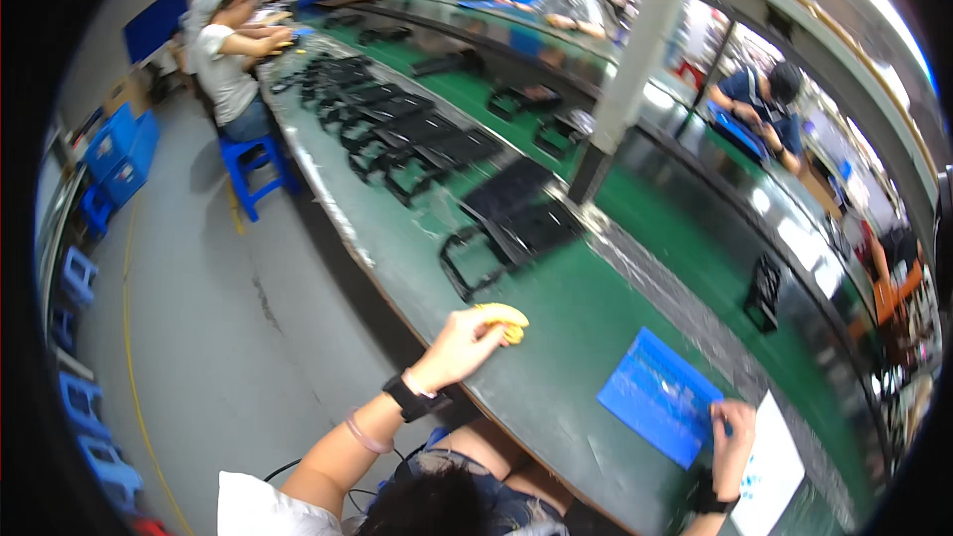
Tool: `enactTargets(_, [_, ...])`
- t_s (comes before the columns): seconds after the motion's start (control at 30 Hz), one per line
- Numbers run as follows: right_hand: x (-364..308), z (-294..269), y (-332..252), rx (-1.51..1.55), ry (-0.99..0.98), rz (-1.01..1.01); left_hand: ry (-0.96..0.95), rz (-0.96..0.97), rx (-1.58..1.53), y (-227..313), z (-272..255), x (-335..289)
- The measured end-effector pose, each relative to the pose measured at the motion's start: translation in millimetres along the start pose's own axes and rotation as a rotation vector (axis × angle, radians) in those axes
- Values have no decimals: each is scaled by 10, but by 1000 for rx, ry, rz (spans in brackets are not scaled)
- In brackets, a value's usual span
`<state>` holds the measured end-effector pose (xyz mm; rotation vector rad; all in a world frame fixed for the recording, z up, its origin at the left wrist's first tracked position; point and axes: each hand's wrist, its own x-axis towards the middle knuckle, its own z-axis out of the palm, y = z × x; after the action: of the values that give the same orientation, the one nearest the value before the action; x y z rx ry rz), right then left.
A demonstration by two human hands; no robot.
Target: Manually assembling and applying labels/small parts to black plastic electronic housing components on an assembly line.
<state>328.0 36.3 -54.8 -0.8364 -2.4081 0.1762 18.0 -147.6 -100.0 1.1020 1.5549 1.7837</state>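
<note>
My left hand (462, 345) is closed around a curved yellow thing (508, 319), too blurred to name, just above the near edge of the green worktop (566, 387). Further right, my right hand (733, 434) has its fingers pinched together at the right corner of a flat blue tray (635, 405). Whatever lies between those fingertips is too small to make out. Some small bits lie on the tray. Partly under my right wrist is a white sheet (774, 467) with blue marks. A black plastic frame (472, 263) lies beyond my left hand.
Several black frames and panels (397, 124) line the worktop toward the far left. A white post (630, 89) rises beyond it. Co-workers sit at the far left (226, 69) and across the line (759, 104). Blue stools (253, 174) stand on the grey floor.
</note>
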Motion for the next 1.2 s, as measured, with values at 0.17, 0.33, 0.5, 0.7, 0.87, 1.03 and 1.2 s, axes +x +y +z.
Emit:
enactTargets(0.17, [138,-126,-103,-183,57,-17,-7,21,9,31,44,117])
enactTargets(0.33, [340,-122,-349,-147,-78,-146,20,14,38,-8,74,119])
enactTargets(0.5, [592,107,-659,-150,-211,-467,-30,-24,-1,18,94,29])
enactTargets(0.7, [726,797,-1473,-134,-230,-811,-376,-264,-53,218,171,-167])
enactTargets(0.87, [649,905,-1589,-188,-167,-835,-425,-407,-40,328,94,-209])
enactTargets(1.03, [581,715,-1518,-116,-254,-822,-690,-443,329,462,1,-92])
enactTargets(1.2, [549,201,-1063,87,-290,-591,-545,-432,235,1000,-617,255])
